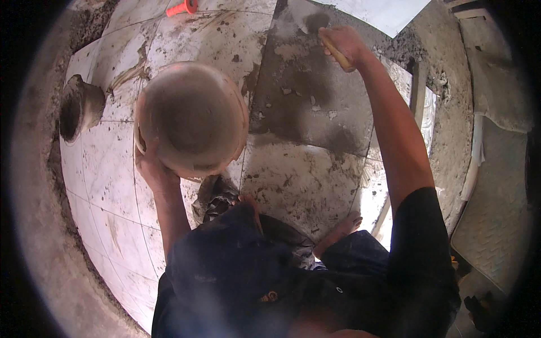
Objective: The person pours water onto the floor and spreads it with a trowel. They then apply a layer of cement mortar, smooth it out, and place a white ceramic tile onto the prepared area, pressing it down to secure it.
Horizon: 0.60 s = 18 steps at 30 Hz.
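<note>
1. Left hand (155, 166): grasping, closed on the rim of a wide round basin (191, 118) at its near left edge; a finger shows over the lip.
2. Basin: in front of the person, left of centre, mouth facing up toward the head. Inside coated a dull grey-brown. Cannot tell whether its base rests on the floor or is held off it.
3. Right hand (349, 46): arm stretched far forward and to the right, fingers curled round a tan handle-like piece (338, 55). Any working end on it cannot be made out.
4. Below and left of this hand: a dark grey tile (355, 107) bearing a damp-looking smear (301, 81) and a few pale crumbs.
5. Around it: light floor tiles (298, 180), spattered with grey specks and streaks.
6. Left of the basin, apart from it: a small grey vessel (93, 104); whether it stands or lies is unclear.
7. Far side: an orange object (181, 8) with a flared end; farther right, a white panel (377, 12).
8. Near the person's bare feet (339, 234): crumpled dark sheeting (217, 197), just below the basin.
</note>
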Motion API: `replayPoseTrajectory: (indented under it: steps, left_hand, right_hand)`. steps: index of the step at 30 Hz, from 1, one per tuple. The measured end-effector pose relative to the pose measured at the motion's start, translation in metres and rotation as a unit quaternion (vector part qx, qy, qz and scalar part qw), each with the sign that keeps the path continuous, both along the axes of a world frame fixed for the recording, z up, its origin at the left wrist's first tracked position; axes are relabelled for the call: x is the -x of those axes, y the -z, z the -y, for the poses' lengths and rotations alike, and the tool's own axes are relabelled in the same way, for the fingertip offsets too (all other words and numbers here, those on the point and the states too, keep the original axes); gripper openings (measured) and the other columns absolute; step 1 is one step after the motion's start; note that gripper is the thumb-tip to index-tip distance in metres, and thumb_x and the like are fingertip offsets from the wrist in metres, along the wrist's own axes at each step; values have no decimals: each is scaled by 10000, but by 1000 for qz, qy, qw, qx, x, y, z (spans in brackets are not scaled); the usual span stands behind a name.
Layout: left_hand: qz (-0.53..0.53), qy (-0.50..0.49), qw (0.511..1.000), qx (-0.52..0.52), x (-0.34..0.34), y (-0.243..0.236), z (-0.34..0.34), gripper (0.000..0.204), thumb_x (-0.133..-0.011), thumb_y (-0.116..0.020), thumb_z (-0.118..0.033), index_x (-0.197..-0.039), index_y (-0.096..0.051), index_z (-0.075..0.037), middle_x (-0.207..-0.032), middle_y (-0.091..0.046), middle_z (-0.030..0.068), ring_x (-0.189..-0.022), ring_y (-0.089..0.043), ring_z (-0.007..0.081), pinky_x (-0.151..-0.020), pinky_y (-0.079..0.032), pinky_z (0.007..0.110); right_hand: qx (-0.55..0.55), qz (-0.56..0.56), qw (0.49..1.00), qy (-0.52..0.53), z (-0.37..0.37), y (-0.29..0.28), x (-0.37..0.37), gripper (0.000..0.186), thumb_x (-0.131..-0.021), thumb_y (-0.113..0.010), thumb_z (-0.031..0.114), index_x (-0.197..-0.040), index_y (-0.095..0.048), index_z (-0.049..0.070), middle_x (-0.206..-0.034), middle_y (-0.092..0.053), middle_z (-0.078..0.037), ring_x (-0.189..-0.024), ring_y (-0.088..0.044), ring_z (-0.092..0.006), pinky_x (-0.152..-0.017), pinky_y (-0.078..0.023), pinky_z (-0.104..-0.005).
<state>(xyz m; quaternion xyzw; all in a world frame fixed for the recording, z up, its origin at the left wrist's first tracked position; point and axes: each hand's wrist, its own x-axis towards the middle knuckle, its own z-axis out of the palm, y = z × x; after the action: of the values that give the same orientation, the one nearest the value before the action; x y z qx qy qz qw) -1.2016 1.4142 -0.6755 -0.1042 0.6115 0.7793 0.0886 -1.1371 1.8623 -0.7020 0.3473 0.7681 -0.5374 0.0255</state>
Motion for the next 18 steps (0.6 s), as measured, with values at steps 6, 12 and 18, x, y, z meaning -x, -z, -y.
replayPoseTrajectory:
  steps: [6, 12, 18]
  left_hand:
    - [0, 22, 999, -32, 3, 11, 12, 574, -802, -520, 13, -1370, -451, 61, -1329, -533, 196, -1186, -564, 316, -1018, -470, 412]
    - [-1, 13, 1000, -6, 5, 14, 12, 558, -788, -532, 1, -1340, -484, 59, -1284, -572, 195, -1148, -589, 304, -991, -485, 394]
    - [-18, 57, 998, -37, 6, 17, 13, 537, -787, -542, -17, -1315, -501, 76, -1258, -588, 208, -1107, -615, 307, -970, -498, 391]
  right_hand:
    - [-8, -1, 1000, 26, -15, 11, -28, 373, -950, -578, 366, -956, -645, -1, -794, -649, -63, -598, -607, -134, -487, -493, -276]
    - [-93, 67, 990, 79, -50, 14, -102, 434, -936, -611, 397, -1051, -654, -19, -870, -681, -91, -640, -622, -153, -540, -508, -305]
    - [-66, 17, 980, 189, -71, 4, -161, 450, -919, -648, 411, -1061, -656, -16, -858, -673, -90, -668, -625, -164, -534, -499, -319]
